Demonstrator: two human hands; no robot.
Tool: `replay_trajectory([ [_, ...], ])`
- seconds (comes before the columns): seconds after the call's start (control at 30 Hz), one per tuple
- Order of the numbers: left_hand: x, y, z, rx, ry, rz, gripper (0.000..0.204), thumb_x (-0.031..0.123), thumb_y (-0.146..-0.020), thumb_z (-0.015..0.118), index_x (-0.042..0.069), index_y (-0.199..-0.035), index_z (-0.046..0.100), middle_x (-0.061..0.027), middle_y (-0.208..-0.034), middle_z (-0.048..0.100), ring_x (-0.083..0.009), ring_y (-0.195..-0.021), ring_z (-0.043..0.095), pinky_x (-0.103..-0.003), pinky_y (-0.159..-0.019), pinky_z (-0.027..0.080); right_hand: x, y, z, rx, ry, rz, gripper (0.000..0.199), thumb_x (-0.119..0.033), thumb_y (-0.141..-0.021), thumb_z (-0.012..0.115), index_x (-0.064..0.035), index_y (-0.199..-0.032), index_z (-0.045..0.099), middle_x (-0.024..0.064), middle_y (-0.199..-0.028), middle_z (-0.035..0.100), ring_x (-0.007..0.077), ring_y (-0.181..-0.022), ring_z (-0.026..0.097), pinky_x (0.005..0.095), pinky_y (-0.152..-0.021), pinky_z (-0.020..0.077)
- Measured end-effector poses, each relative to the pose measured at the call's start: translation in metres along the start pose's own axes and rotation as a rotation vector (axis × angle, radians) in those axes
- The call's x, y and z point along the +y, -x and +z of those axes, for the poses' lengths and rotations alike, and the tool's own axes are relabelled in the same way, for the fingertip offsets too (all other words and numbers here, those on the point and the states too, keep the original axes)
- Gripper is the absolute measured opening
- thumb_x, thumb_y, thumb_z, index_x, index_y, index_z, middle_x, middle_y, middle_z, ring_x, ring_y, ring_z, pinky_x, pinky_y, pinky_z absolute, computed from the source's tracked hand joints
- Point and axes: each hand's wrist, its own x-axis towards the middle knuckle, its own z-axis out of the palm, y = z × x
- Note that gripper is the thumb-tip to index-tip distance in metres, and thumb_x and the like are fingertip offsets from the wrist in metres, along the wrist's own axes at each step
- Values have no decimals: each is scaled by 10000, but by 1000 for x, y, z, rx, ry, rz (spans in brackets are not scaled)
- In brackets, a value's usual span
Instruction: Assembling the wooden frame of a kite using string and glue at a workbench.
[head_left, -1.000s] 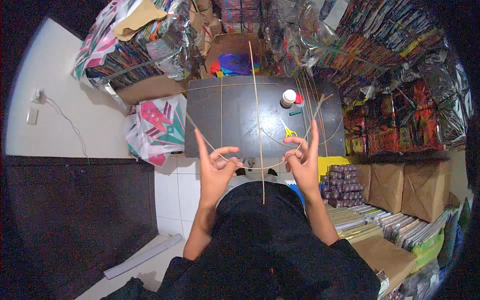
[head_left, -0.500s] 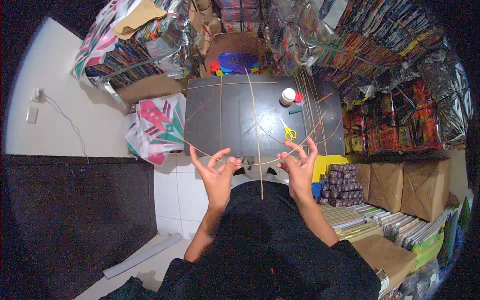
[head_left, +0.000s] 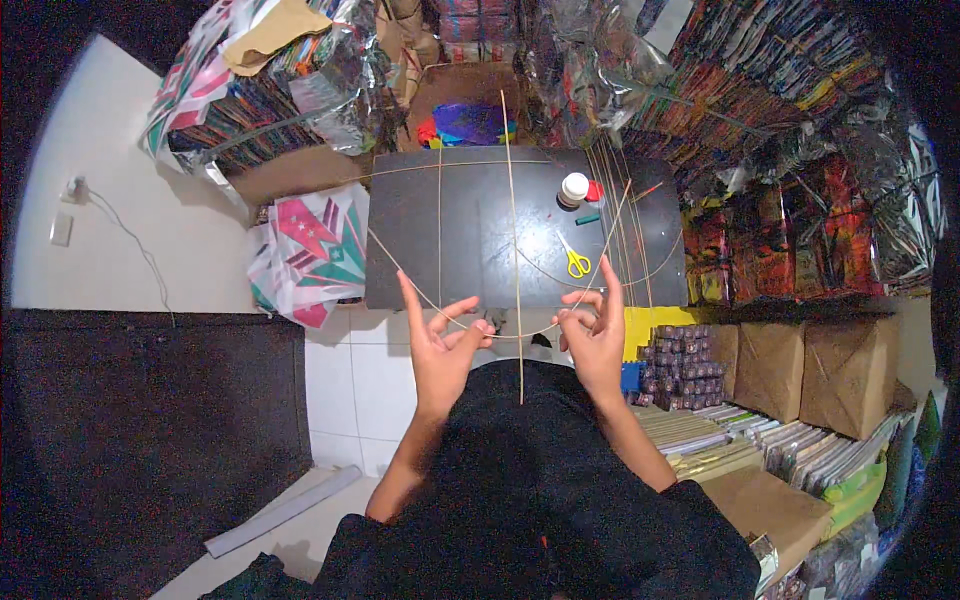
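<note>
Between my two hands a thin curved stick (head_left: 509, 337), which looks like bamboo, bows down toward me. My left hand (head_left: 437, 365) pinches it near the thumb, with one finger stretched up along its left arm. The same grip shows in my right hand (head_left: 597, 362), where a finger points up beside the right arm of the bend. A straight thin stick (head_left: 515, 190) crosses the bottom of the curve and runs away from me over the dark table (head_left: 400, 225). Whether the two are tied where they cross is too small to tell.
Yellow scissors (head_left: 578, 264), a white-capped bottle (head_left: 573, 187) and a small green piece (head_left: 587, 219) lie right of centre on the table, beside several loose sticks (head_left: 618, 215). Printed sheets (head_left: 310, 250) hang at its left. Wrapped stacks (head_left: 760, 90) and brown boxes (head_left: 850, 375) crowd the right.
The curve has grown deeper, its two ends drawn up and inward. My fingers now point more upward. The crossing straight stick reaches farther from me and shows higher in the view.
</note>
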Motion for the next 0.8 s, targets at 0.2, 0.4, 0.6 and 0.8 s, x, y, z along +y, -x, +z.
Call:
replay_trajectory([
  [0.2,5,-3,-1,-23,-13,-7,1061,-82,-920,642,243,-1629,-77,-240,-1160,662,-235,-822,741,-314,-679,632,-11,-3,1,-33,38,28,859,61,-835,621,-122,-1604,284,96,-1021,617,112,-785,661,215,-628,541],
  [0.4,11,-5,-4,-62,-103,19,984,-52,-955,590,251,-1631,-58,-221,-1125,681,-247,-809,750,-302,-624,627,-5,-7,2,-66,82,-50,810,58,-858,561,-116,-1603,296,71,-956,606,95,-736,654,194,-506,478],
  [0.6,20,-11,-5,-68,-165,15,876,-33,-982,521,238,-1638,9,-189,-1061,704,-235,-743,750,-271,-563,605,-10,-9,5,-102,57,-28,795,65,-857,550,-115,-1596,321,59,-952,600,92,-741,653,192,-511,477],
  [0.8,23,-15,-7,-95,-210,38,831,-70,-962,466,217,-1643,88,-156,-1008,707,-190,-710,732,-229,-517,550,-8,-10,5,-142,104,-31,788,67,-858,537,-117,-1595,328,41,-940,593,94,-753,654,196,-532,486],
])
